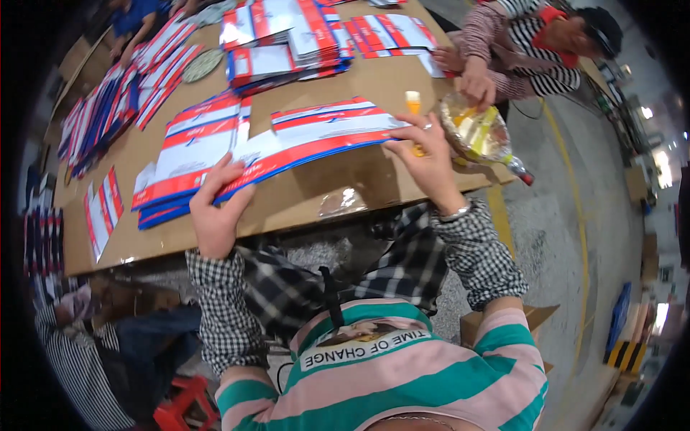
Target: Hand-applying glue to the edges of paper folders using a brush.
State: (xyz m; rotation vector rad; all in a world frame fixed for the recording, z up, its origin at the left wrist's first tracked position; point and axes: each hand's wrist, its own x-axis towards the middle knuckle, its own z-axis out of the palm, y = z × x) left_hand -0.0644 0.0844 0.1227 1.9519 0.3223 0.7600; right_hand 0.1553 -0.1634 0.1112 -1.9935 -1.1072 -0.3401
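The flat sheet (pixel 309 153) runs sideways from the left hand (pixel 218 207), apparently pinching one end, to the right hand (pixel 427 159), pinching the other.

And it's left arm (pixel 217 310) straight ahead, left hand (pixel 218 208) gripping, fingers forward, thumb angled inward; well across from it, the right arm (pixel 480 251) slants inward, right hand (pixel 429 165) pinching, fingers pointing left!

Brown table (pixel 287 208): striped card stacks (pixel 194 147), plastic-lined bowl (pixel 451 128).
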